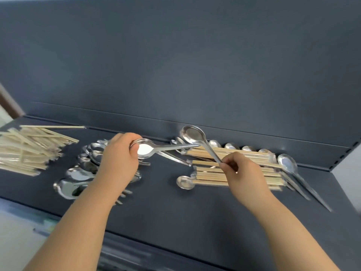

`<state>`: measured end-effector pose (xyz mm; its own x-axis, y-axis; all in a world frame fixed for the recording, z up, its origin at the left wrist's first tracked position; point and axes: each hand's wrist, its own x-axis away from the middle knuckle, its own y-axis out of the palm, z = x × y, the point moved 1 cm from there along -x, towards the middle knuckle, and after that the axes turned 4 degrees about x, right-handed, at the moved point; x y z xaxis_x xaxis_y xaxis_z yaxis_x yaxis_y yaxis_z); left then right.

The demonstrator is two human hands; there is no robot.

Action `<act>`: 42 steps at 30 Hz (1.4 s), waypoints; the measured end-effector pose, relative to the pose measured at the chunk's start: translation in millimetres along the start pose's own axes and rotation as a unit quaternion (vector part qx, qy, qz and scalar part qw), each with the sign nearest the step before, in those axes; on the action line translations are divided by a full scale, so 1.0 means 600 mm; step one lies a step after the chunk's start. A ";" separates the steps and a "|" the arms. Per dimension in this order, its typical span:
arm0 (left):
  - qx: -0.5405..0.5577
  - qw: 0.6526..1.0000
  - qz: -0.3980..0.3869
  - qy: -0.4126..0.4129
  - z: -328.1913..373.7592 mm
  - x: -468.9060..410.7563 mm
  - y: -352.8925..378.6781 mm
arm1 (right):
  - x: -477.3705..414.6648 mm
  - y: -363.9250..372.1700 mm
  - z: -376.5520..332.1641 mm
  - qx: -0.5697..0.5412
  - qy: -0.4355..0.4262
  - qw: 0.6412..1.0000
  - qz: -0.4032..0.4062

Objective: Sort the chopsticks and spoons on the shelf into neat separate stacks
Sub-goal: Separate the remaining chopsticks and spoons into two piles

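Spoon (192,133) pinched at handle end in right grip (240,169), bowl up, tilted over mixed pile (269,174) of chopsticks and spoons. Second spoon (144,151) clamped by bowl in left grip (119,153), handle pointing right, tip crossing or touching first handle, can't tell which. Spoon stack (84,173) under left wrist, chopstick pile (29,151) far left on shelf (175,212).

Risks, as judged:
- Thin pinch on long handle, so likely to swing or slip onto pile.
- Crossed handles may snag.
- Loose spoons (289,165) at pile's right end angled toward shelf edge, easy to knock off.
- Stack easy to nudge askew with forearm.
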<state>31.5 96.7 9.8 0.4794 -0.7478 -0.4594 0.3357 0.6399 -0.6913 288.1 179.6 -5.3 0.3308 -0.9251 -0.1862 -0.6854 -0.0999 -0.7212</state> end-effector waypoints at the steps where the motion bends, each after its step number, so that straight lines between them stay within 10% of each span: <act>1: -0.009 1.000 -0.007 -0.005 -0.019 -0.007 -0.020 | 0.000 0.017 -0.019 0.000 -0.004 1.000 -0.013; 21: -0.018 0.971 -0.237 0.027 -0.272 -0.123 -0.055 | 0.017 0.304 -0.236 0.123 0.021 0.991 -0.056; 29: -0.132 0.966 -0.120 0.188 -0.304 -0.110 -0.102 | 0.004 0.353 -0.265 0.232 -0.028 0.971 0.055; 35: -0.155 0.936 -0.154 0.277 -0.294 -0.071 -0.100 | 0.058 0.386 -0.281 0.271 -0.169 0.944 -0.085; 42: -0.135 0.937 -0.155 0.284 -0.273 -0.054 -0.088 | 0.022 0.393 -0.256 0.309 -0.111 0.938 -0.116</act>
<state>-134.8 57.9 -30.3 -0.1406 -0.9128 -0.3835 0.1340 0.3663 -0.9208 31.5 87.6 -75.4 0.5985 -0.7988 -0.0606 -0.0948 0.0045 -0.9955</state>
